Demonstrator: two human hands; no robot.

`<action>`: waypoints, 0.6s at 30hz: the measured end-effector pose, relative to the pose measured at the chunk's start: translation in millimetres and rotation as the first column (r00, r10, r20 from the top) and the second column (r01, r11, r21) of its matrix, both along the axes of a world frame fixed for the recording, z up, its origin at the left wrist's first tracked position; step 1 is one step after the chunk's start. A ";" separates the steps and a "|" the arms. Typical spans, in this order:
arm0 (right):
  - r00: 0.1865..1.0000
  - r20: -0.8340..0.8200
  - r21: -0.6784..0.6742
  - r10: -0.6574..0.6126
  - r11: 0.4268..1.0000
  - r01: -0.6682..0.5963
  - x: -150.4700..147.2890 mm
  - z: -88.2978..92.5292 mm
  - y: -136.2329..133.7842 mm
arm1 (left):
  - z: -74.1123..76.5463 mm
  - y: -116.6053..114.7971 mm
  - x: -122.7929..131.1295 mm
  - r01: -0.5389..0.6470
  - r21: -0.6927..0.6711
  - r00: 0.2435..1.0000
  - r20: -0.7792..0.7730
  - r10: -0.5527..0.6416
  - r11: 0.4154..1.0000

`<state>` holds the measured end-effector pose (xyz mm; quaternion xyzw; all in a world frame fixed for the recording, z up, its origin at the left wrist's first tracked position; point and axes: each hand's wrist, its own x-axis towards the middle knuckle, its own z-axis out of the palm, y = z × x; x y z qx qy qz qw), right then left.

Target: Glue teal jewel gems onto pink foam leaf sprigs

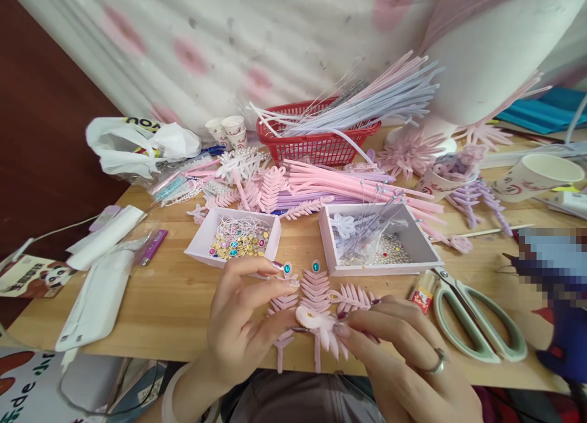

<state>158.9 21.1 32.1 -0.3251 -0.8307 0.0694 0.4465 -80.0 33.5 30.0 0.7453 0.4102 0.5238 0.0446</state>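
Observation:
A pale pink chenille-stem piece (pixel 323 330) with a rounded coil and pointed petals is between my hands, just above the table edge. My left hand (pixel 243 316) pinches the coil side with the thumb and a lower finger. Its upper fingers extend beside a teal gem (pixel 287 268) with a pale rim. From the other side, my right hand (pixel 403 343) grips the petals between thumb and fingertips. Behind the piece are pink chenille leaf sprigs (pixel 314 291); one has a second teal gem (pixel 316 266) at its tip. My fingers partly hide the sprigs.
A white box (pixel 195 249) of gems and a white box (pixel 334 269) of beads and pins stand beyond my hands. Green-handled scissors (pixel 477 325) lie right. Behind are chenille stems (pixel 316 181), a red basket (pixel 298 148) and paper cups (pixel 536 181).

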 end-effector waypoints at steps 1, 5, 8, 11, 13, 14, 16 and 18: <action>1.000 0.004 0.008 0.002 1.000 -0.002 -0.2 0.7 -0.2 | -1.2 -0.3 -0.3 -0.001 -0.003 1.000 -0.001 0.001 1.000; 1.000 0.001 0.031 -0.014 0.999 0.014 -3.2 1.6 -0.5 | -5.5 -1.3 -2.0 -0.008 -0.014 1.000 -0.010 0.007 1.000; 1.000 0.003 0.026 0.006 1.000 -0.006 -3.4 0.3 0.4 | -5.8 -2.3 -3.4 -0.006 -0.020 0.999 -0.034 0.006 1.000; 0.998 -0.005 -0.016 0.058 0.998 -0.059 -2.2 -2.1 0.1 | -2.5 -3.0 -3.5 -0.001 -0.050 0.999 -0.046 -0.001 0.999; 0.992 -0.093 -0.124 0.081 0.988 -0.093 -3.0 -3.5 -2.3 | 0.5 -3.0 -2.4 0.028 -0.115 1.000 -0.008 -0.029 0.993; 0.984 -0.165 -0.216 0.068 0.971 -0.103 -4.0 -4.3 -4.2 | 2.0 -3.0 -1.6 0.051 -0.157 0.999 0.021 -0.048 0.986; 0.953 -0.303 -0.426 -0.009 0.896 -0.126 -6.6 -6.3 -8.8 | 5.3 -2.9 0.4 0.098 -0.221 0.994 0.077 -0.083 0.970; 0.924 -0.366 -0.571 -0.108 0.810 -0.131 -8.6 -9.2 -12.7 | 9.2 -2.7 2.5 0.123 -0.244 0.989 0.112 -0.098 0.962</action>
